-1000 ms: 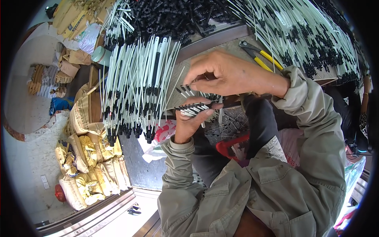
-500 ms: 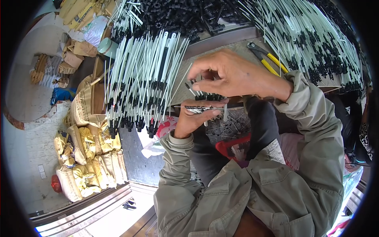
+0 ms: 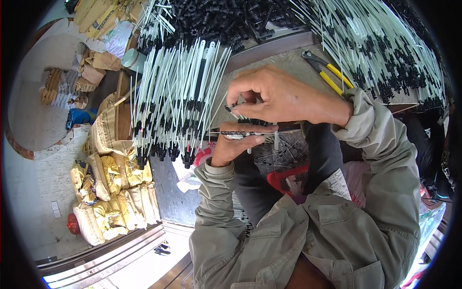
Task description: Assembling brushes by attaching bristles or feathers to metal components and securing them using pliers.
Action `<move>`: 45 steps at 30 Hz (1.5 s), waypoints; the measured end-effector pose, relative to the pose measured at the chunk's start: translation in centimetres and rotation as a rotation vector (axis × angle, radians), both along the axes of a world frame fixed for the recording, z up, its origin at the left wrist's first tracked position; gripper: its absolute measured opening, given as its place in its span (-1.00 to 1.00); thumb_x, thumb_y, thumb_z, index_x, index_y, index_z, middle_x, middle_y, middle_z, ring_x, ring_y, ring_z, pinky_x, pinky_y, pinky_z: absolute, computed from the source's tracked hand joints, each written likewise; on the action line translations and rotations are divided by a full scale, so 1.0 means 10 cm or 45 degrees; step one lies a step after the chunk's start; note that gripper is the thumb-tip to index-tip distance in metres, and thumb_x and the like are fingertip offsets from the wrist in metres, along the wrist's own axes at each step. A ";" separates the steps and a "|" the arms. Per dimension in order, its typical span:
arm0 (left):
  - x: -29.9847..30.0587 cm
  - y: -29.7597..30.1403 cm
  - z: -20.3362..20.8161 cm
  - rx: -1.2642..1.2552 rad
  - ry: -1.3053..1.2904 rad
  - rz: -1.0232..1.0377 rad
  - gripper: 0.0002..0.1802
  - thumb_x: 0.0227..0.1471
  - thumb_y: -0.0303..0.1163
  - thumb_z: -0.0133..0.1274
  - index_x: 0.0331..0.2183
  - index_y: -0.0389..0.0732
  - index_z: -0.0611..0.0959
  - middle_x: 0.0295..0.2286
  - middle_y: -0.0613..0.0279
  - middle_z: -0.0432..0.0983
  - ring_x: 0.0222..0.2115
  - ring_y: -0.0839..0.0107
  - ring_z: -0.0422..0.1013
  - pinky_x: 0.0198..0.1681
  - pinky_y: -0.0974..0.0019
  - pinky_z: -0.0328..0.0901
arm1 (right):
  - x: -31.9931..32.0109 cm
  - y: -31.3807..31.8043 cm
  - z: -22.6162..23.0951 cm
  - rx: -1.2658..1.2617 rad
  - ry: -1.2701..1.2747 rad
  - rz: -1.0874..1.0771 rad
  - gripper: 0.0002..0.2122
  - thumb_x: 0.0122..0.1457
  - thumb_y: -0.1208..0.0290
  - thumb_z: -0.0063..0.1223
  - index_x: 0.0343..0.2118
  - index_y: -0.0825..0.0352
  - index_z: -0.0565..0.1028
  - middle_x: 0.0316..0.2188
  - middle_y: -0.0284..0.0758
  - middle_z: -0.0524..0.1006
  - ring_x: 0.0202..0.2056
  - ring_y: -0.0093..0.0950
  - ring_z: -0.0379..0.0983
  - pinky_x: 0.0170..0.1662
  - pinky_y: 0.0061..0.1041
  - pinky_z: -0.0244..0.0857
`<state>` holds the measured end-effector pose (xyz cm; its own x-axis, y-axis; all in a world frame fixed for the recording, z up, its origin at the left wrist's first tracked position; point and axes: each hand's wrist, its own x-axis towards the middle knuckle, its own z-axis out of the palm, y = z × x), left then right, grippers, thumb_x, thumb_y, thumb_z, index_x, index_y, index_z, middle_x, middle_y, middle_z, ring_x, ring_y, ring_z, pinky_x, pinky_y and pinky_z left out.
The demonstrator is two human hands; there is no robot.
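Note:
My left hand [image 3: 232,148] is closed on a thin rod [image 3: 240,133] with a dark patterned middle, lying level between thumb and fingers. A short whitish strip [image 3: 276,141] hangs at its fingertips. Just above, my right hand [image 3: 267,94] is bent over, its thumb and index finger pinched on a small black-tipped stick [image 3: 229,108]. Part of that stick and several dark pieces are hidden behind the right hand. To the left stands a dense bunch of white sticks with black ends [image 3: 192,91].
Yellow-handled pliers [image 3: 329,74] lie on the worktop [image 3: 288,60] to the right of my hands. A larger heap of white sticks [image 3: 365,43] fills the far right. Black fittings [image 3: 216,19] are piled at the back. Sacks [image 3: 113,188] stand on the floor at left.
My right hand has come slightly down toward the left hand, and its thumb and index finger have closed on the small black-tipped stick. The left hand keeps its hold on the rod.

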<state>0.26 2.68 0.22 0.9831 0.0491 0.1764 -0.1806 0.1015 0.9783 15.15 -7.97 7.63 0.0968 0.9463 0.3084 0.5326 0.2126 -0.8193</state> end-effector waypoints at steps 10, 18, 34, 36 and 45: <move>-0.01 -0.05 -0.11 0.213 -0.077 0.053 -0.76 -0.19 -0.66 0.12 -0.33 -0.36 0.61 -0.38 0.13 0.55 -0.28 0.43 0.43 -0.17 0.41 0.29 | -0.07 -0.02 0.03 0.124 -0.257 -0.097 -0.82 -0.03 0.40 0.09 -0.57 0.36 0.34 -0.68 -0.30 0.31 -0.64 -0.40 0.27 -0.58 -0.46 0.11; -0.04 -0.17 -0.07 0.234 0.002 0.083 -0.77 -0.18 -0.64 0.12 -0.34 -0.33 0.62 -0.37 0.16 0.55 -0.31 0.46 0.43 -0.19 0.42 0.30 | -0.09 -0.09 0.13 0.099 -0.503 -0.040 -0.82 0.00 0.38 0.04 -0.58 0.36 0.35 -0.68 -0.29 0.32 -0.66 -0.35 0.26 -0.60 -0.43 0.10; 0.02 -0.23 -0.13 0.264 -0.120 -0.032 -0.73 -0.22 -0.66 0.10 -0.33 -0.40 0.60 -0.30 0.04 0.52 -0.25 0.33 0.45 -0.14 0.37 0.30 | 0.20 -0.41 -0.74 -0.096 -0.852 -0.099 -0.54 0.11 0.34 -0.09 0.08 0.32 0.19 0.10 -0.19 0.19 0.12 -0.31 0.10 0.12 -0.43 0.06; 0.03 -0.24 -0.12 0.271 -0.161 0.010 -0.74 -0.21 -0.65 0.10 -0.33 -0.40 0.60 -0.30 0.04 0.52 -0.26 0.33 0.45 -0.14 0.38 0.30 | 0.17 -0.47 -0.65 -0.166 -0.940 -0.105 -0.54 0.05 0.35 -0.06 0.05 0.33 0.23 0.08 -0.22 0.21 0.11 -0.33 0.13 0.10 -0.46 0.09; 0.05 -0.16 -0.07 0.271 -0.150 0.017 -0.72 -0.25 -0.68 0.11 -0.33 -0.38 0.60 -0.29 0.00 0.51 -0.24 0.29 0.45 -0.15 0.36 0.32 | 0.31 -0.44 -0.46 -0.084 -1.390 -0.037 -0.60 -0.11 0.43 -0.03 -0.12 0.39 0.38 0.00 -0.19 0.32 0.04 -0.35 0.24 0.06 -0.45 0.16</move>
<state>0.77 1.05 -0.47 0.9547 0.0112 0.2973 -0.2944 -0.1079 0.9496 18.26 -12.37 3.01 -0.1753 0.9659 0.1906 0.9830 0.1610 0.0882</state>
